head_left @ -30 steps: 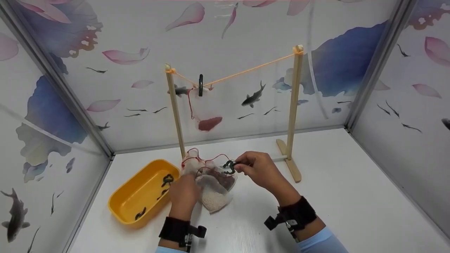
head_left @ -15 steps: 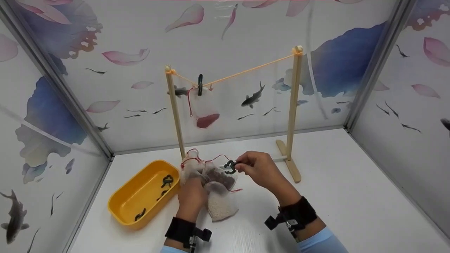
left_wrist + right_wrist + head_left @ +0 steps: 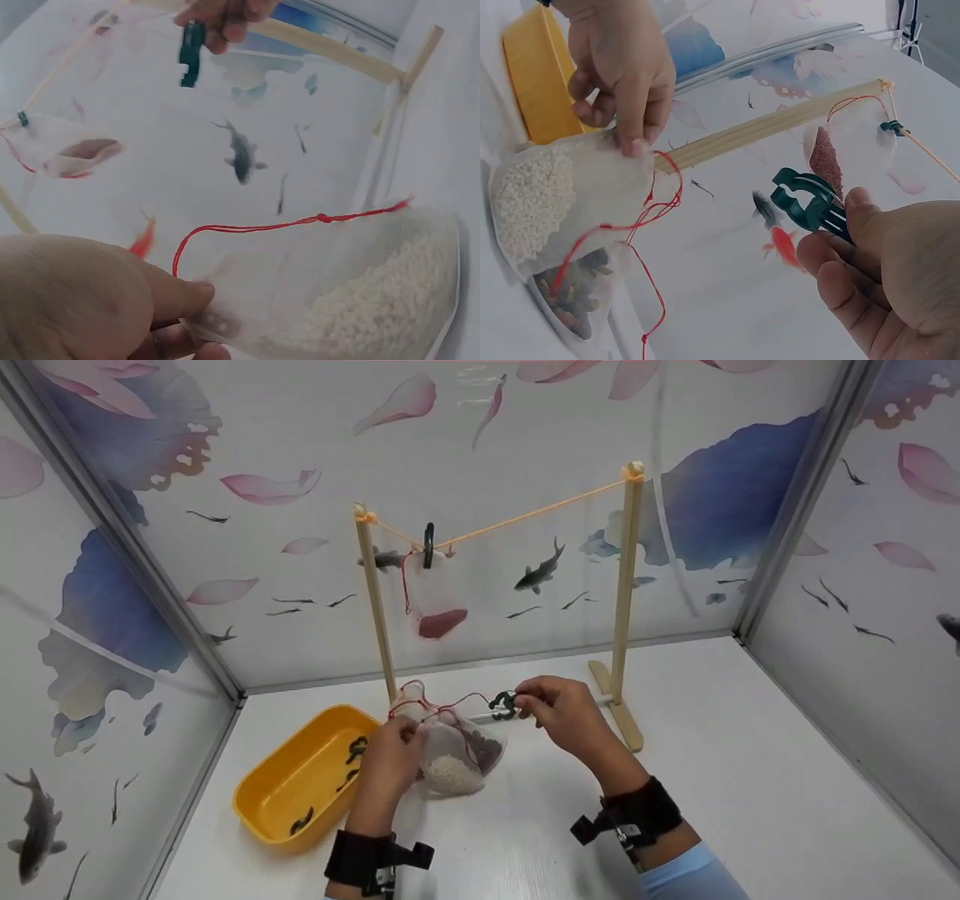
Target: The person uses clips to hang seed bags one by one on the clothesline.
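Note:
My left hand [image 3: 388, 761] pinches the top edge of a mesh drawstring bag [image 3: 367, 300] holding white grains, its red string hanging loose. A second mesh bag [image 3: 574, 304] with dark, dried-looking pieces lies partly behind it. Between thumb and fingers, my right hand [image 3: 566, 716] holds a dark green clip [image 3: 810, 199] by its handle end. The clip's toothed mouth points toward the bags, apart from them. Above, a bag with reddish contents [image 3: 441, 622] hangs from an orange cord [image 3: 536, 516], fastened by another dark clip [image 3: 428, 546].
Two wooden posts [image 3: 628, 592] carry the cord, with a footed base [image 3: 626, 724] at the right. On the left stands a yellow tub [image 3: 259, 784] with several dark clips inside. More bag fabric and red strings [image 3: 411, 701] lie near the left post. Printed panels enclose the table.
My left hand shifted right, then back left and up, now raising the grain bag by its top. The right hand with the clip moved slightly right and up.

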`<control>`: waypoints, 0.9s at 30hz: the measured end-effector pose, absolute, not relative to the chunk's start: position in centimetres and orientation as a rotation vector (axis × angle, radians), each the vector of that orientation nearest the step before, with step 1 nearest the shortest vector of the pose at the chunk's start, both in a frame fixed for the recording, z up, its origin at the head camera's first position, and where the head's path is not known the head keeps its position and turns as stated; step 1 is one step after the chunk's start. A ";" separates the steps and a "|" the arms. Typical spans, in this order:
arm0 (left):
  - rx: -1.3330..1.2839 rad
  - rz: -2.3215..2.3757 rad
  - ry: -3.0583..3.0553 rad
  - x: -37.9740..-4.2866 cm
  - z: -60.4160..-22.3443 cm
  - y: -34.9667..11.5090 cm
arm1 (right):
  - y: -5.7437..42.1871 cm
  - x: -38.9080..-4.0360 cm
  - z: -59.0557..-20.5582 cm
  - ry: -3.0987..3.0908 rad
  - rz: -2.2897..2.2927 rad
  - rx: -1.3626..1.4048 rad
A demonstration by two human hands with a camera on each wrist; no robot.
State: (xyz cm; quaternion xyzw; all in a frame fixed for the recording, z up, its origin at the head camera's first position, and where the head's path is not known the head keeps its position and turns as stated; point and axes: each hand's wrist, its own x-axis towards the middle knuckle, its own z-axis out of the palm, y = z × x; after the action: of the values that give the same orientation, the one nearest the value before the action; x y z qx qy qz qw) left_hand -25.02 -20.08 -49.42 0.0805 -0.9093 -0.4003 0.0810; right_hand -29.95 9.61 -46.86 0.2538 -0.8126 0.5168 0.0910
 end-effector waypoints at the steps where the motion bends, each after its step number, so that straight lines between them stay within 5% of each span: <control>1: 0.244 -1.171 -2.678 -24.7 -48.9 -20.2 | 9.7 -30.0 -46.8 -2.405 1.524 0.757; 11: 0.170 -0.903 -2.334 -24.6 -40.3 -21.4 | 8.6 -32.1 -39.1 -2.293 1.355 0.864; 20: -0.048 -0.609 -2.134 -28.7 -30.8 -20.7 | 6.4 -34.4 -27.1 -2.162 1.202 0.896; 27: -0.127 -0.576 -2.253 -31.8 -27.9 -18.6 | 2.7 -37.0 -22.9 -2.242 1.065 0.928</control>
State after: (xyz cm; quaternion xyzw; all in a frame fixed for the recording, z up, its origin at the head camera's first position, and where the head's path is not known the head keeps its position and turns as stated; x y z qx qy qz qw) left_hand -31.85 -18.63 -27.87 -0.0503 -0.8886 -0.2272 0.3952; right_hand -37.04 2.70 -22.85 0.3398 -0.8206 0.3899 0.2432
